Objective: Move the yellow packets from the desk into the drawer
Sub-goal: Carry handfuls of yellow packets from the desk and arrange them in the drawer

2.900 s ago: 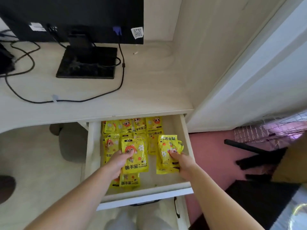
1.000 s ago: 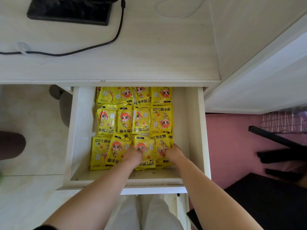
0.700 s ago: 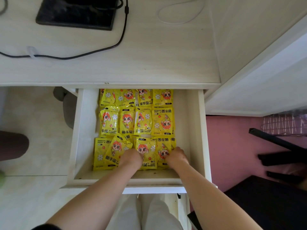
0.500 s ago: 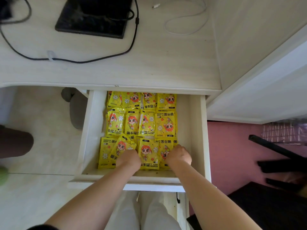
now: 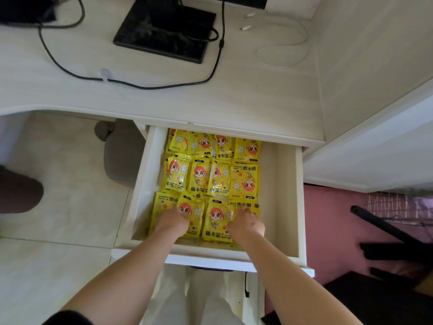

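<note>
Packets (image 5: 212,174), yellow, lie in rows inside open drawer (image 5: 287,195), toward its left side. My left hand (image 5: 172,222) lies palm down, fingers spread, pressing front-row packets. My right hand (image 5: 248,225) rests on front-right packet, knuckles bent (pinching or only pressing, can't tell). Desk (image 5: 257,95) above carries monitor base (image 5: 164,31), black cable (image 5: 164,86).
</note>
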